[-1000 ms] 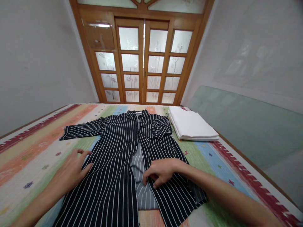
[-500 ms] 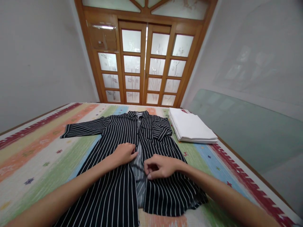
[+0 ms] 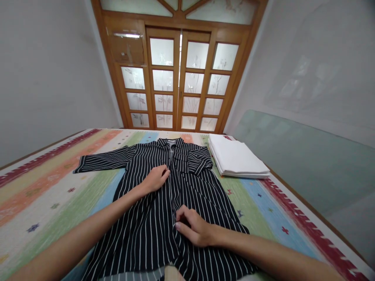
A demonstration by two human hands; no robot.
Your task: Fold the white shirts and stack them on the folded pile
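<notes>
A black shirt [image 3: 149, 222] with white stripes lies spread face up, its collar at the far end. Its left-hand sleeve stretches out sideways, while the other is folded in over the chest. Both front edges meet along the middle. My left hand [image 3: 157, 178] is closed on the front edge at mid-chest, fingertips curled down at the cloth. Lower down, my right hand [image 3: 195, 226] pinches the front edge between thumb and fingers. Close to me, the hem shows a strip of grey inner side.
A stack of folded white cloth [image 3: 238, 156] lies right of the shirt. Beneath everything is a colourful striped bed cover [image 3: 102, 199]. A pale green headboard-like panel [image 3: 307, 164] stands along the right side, and wooden doors with glass panes [image 3: 177, 78] are at the back.
The gap down the shirt's middle has closed as the two front edges came together. My left hand moved slightly up towards the collar; my right hand moved down towards the hem.
</notes>
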